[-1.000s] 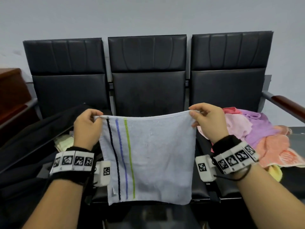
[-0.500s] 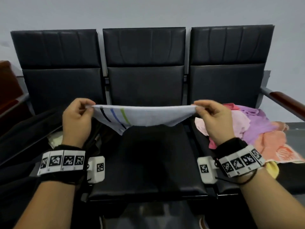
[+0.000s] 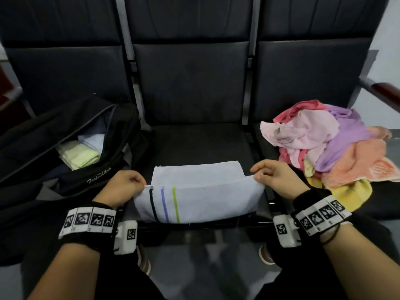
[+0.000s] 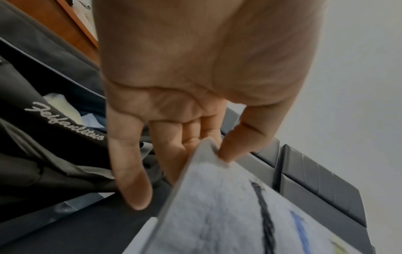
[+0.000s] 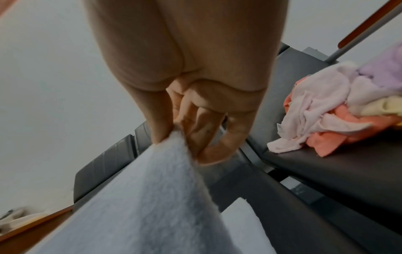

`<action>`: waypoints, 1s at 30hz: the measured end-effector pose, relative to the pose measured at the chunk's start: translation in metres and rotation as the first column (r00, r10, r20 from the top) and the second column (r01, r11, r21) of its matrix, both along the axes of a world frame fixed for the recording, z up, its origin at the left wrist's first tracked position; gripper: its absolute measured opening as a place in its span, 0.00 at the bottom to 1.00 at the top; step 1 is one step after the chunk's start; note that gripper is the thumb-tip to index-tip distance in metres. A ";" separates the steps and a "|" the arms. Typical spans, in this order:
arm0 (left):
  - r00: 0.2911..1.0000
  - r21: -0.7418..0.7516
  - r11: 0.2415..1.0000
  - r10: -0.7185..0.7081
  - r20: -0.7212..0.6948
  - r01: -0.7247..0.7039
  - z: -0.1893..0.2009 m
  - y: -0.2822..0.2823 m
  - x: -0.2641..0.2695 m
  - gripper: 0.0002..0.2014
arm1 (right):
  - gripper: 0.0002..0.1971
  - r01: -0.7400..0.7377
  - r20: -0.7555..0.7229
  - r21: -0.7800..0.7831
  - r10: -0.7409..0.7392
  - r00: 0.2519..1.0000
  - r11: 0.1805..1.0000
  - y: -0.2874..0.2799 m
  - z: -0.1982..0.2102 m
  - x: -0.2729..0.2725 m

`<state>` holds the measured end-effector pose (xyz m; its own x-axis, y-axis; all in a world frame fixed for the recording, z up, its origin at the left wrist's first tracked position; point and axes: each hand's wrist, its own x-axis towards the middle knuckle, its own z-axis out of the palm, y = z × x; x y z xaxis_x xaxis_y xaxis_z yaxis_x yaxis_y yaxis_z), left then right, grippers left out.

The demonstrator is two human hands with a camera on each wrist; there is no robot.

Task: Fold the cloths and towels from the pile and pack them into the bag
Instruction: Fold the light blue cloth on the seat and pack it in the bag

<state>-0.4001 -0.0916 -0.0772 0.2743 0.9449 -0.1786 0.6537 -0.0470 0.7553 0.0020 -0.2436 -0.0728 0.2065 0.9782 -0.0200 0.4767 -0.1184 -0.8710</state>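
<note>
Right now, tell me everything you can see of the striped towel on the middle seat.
The striped towel is pale blue-white terry with three thin stripes, black, blue and green, near its left end. Its far part lies flat on the black middle seat; the near part is lifted and doubling over it. The left hand pinches one top corner, the right hand the other. Nothing else touches it.

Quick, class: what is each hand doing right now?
Left hand: pinches the striped towel's left corner.
Right hand: pinches its right corner.
</note>
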 end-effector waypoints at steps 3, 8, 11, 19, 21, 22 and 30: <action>0.999 0.032 0.999 0.023 0.022 -0.023 -0.006 0.007 0.004 0.11 | 0.09 0.083 0.002 0.030 -0.083 0.997 0.996 0.013 -0.009 0.001; 0.992 0.141 0.982 0.125 0.024 -0.128 -0.023 0.025 0.018 0.10 | 0.12 0.228 -0.003 0.095 -0.228 0.974 0.969 0.041 -0.029 0.001; 0.987 0.141 0.977 0.158 0.030 -0.161 -0.036 0.036 0.028 0.11 | 0.12 0.279 0.020 0.078 -0.281 0.959 0.957 0.058 -0.042 0.003; 0.981 0.109 0.976 0.192 -0.015 -0.189 -0.060 0.081 0.040 0.12 | 0.10 0.317 0.125 0.073 -0.324 0.938 0.946 0.109 -0.062 0.013; 0.981 0.105 0.976 0.192 -0.029 -0.188 -0.072 0.092 0.045 0.12 | 0.09 0.323 0.181 0.056 -0.328 0.927 0.945 0.119 -0.069 0.014; 0.981 0.100 0.977 0.192 -0.037 -0.187 -0.079 0.096 0.048 0.10 | 0.09 0.331 0.206 0.042 -0.333 0.920 0.943 0.123 -0.073 0.014; 0.970 -0.011 0.984 0.175 -0.168 -0.180 -0.105 0.081 0.034 0.12 | 0.14 0.307 0.356 -0.339 -0.181 0.917 0.889 0.096 -0.112 0.014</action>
